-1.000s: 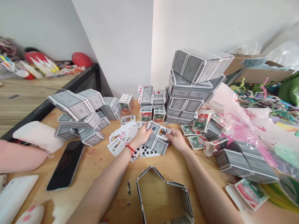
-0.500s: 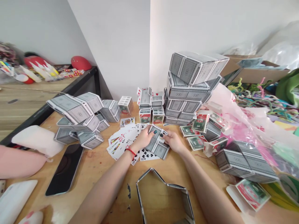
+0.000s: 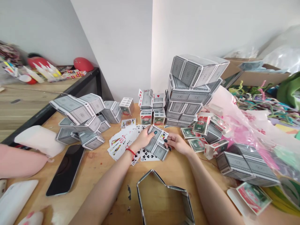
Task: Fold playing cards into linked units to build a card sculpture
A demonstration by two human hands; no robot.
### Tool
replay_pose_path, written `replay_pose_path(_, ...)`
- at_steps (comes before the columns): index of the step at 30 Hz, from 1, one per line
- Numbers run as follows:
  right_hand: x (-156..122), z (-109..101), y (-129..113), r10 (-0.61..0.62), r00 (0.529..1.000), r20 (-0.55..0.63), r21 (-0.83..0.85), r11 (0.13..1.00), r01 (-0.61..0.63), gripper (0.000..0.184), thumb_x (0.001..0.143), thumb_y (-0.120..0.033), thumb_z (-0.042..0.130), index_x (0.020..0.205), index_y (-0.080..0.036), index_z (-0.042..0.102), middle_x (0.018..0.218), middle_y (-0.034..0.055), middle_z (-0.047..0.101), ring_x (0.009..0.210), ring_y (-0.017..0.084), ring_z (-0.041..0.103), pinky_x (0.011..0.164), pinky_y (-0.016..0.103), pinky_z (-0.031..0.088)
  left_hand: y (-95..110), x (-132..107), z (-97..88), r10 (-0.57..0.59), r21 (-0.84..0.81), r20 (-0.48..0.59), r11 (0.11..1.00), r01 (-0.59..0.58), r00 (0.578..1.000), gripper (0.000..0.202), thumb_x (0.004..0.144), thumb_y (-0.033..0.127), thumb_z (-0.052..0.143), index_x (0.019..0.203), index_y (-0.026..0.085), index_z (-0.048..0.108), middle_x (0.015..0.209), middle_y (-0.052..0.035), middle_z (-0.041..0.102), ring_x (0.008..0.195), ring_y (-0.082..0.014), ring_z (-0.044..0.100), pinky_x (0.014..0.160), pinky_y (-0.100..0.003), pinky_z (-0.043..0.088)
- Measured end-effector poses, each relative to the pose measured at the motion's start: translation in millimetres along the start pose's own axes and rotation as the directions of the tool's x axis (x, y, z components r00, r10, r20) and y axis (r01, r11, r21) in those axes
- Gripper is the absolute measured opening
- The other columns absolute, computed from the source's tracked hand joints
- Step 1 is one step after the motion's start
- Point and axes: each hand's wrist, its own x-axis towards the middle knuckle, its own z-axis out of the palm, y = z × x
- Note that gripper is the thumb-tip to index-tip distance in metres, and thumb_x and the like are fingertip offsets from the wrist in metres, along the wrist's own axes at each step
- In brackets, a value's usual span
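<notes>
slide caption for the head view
Left hand holds grey-backed playing cards, right hand at the edge of a jack, beyond an open card frame on the wooden table.

Both forearms (image 3: 105, 184) reach forward, left hand (image 3: 142, 139) with thumb (image 3: 152, 134) extended, right hand (image 3: 179, 144) with fingers (image 3: 172, 142) bent

head view | from above the table (image 3: 175, 172) | facing forward and down | forearms (image 3: 105, 190) nearest

Joined grey cards (image 3: 153, 142) — slanted, a jack (image 3: 163, 136) alongside.
</notes>
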Motion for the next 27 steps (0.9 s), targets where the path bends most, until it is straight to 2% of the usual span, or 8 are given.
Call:
replay_pose_path(4,0.1,-1.2,0.1,0.015,1.000,-0.021,-0.068,0.998,-0.017,0.033,0.072,-0.046,0.056,0.061,-0.016,0.057,0.055,0.0001,0.057,0.044,0.009,0.046,0.045,0.021,0.037,-3.3,-0.8,-0.4,0.033,-0.041,0.058,0.999,-0.030,0.998,0.025,0.078,0.028,0.049,0.100,0.017,0.052,0.100,-0.0051,0.061,0.092,-0.0189,0.056,0.084,-0.032,0.044)
replay_pose_path(9,4.8,6.5,5.7,0.037,0.986,-0.164,-0.118,0.991,-0.057,0.036,0.066,-0.046,0.063,0.050,-0.015,0.056,0.046,-0.0006,0.055,0.038,0.007,0.043,0.039,0.020,0.033,-4.7,-3.2,4.5,0.055,0.031,0.122,0.998,-0.060,0.991,0.022,0.078,0.033,0.050,0.092,0.017,0.054,0.089,-0.0032,0.062,0.082,-0.0175,0.056,0.077,-0.030,0.045)
replay_pose_path(15,7.3,13.7,9.0,0.042,0.977,-0.209,-0.051,0.997,-0.054,0.032,0.063,-0.045,0.067,0.059,-0.015,0.056,0.048,-0.0019,0.055,0.041,0.009,0.048,0.040,0.021,0.037,-0.2,-4.4,6.2,0.082,0.043,0.059,0.996,-0.084,0.995,0.027,0.083,0.041,0.040,0.082,0.017,0.053,0.080,-0.0014,0.060,0.074,-0.0150,0.054,0.072,-0.027,0.044)
replay_pose_path(19,7.1,17.7,7.9,0.021,0.965,-0.260,-0.050,0.998,-0.035,0.032,0.062,-0.046,0.067,0.061,-0.016,0.055,0.049,-0.0020,0.055,0.043,0.010,0.048,0.041,0.021,0.037,2.1,-4.6,6.6,0.087,0.056,0.101,0.994,-0.093,0.991,0.029,0.084,0.042,0.038,0.083,0.018,0.054,0.082,-0.0018,0.061,0.077,-0.0157,0.055,0.073,-0.028,0.045)
replay_pose_path(22,7.3,19.5,7.3,0.028,0.961,-0.274,-0.089,0.995,-0.054,0.034,0.063,-0.048,0.065,0.055,-0.017,0.052,0.047,-0.0022,0.053,0.040,0.009,0.046,0.039,0.021,0.034,4.2,-4.9,5.7,0.093,0.070,0.139,0.992,-0.103,0.986,0.026,0.084,0.040,0.039,0.085,0.018,0.054,0.087,-0.0022,0.062,0.082,-0.0166,0.056,0.076,-0.028,0.044)
replay_pose_path(27,8.9,20.2,7.5,0.033,0.956,-0.292,-0.198,0.976,-0.094,0.037,0.069,-0.047,0.059,0.048,-0.019,0.047,0.042,-0.0023,0.050,0.038,0.009,0.042,0.040,0.022,0.032,7.9,-7.2,3.7,0.106,0.127,0.186,0.983,-0.131,0.977,0.026,0.081,0.043,0.043,0.082,0.019,0.053,0.079,-0.0005,0.061,0.076,-0.0159,0.056,0.068,-0.025,0.043)
